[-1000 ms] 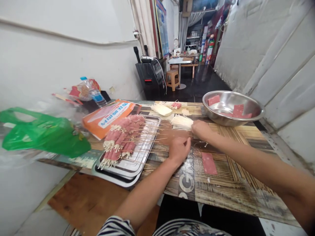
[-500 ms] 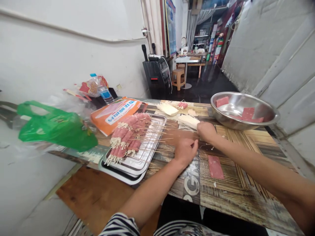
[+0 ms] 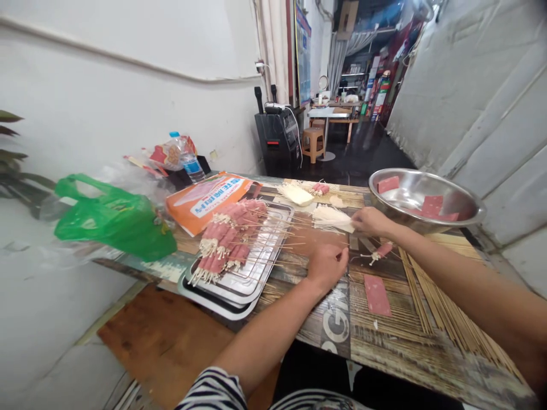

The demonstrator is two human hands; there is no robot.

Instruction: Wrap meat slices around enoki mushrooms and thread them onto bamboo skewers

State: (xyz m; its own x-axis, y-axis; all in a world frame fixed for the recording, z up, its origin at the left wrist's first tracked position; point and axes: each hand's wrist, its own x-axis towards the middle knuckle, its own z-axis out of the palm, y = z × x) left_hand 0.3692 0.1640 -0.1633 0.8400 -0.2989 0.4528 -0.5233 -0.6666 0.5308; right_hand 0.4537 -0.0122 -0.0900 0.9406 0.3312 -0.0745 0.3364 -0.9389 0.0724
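Observation:
My right hand (image 3: 370, 221) has its fingers closed on the near end of a bunch of enoki mushrooms (image 3: 328, 216), which lies on the table. My left hand (image 3: 328, 265) rests just nearer to me, fingers curled together; what they hold, if anything, is hidden. Beside my right wrist lies a bacon-wrapped enoki roll (image 3: 383, 250). A flat pink bacon slice (image 3: 377, 295) is on the table to the right of my left hand. Many skewered bacon rolls (image 3: 231, 236) are piled on a metal tray (image 3: 252, 291) at the left, their sticks pointing towards my left hand.
A steel bowl (image 3: 384, 205) with bacon slices stands at the back right. Bare bamboo skewers (image 3: 444, 302) spread under my right forearm. Another enoki clump (image 3: 297, 194) lies farther back. On the left are an orange bacon package (image 3: 213, 196), a green bag (image 3: 111, 219) and a water bottle (image 3: 191, 162).
My right hand has shifted slightly right and lifted a little at the enoki end. The bacon roll beside its wrist has come into view. My left hand stays nearly in place; the camera view has shifted.

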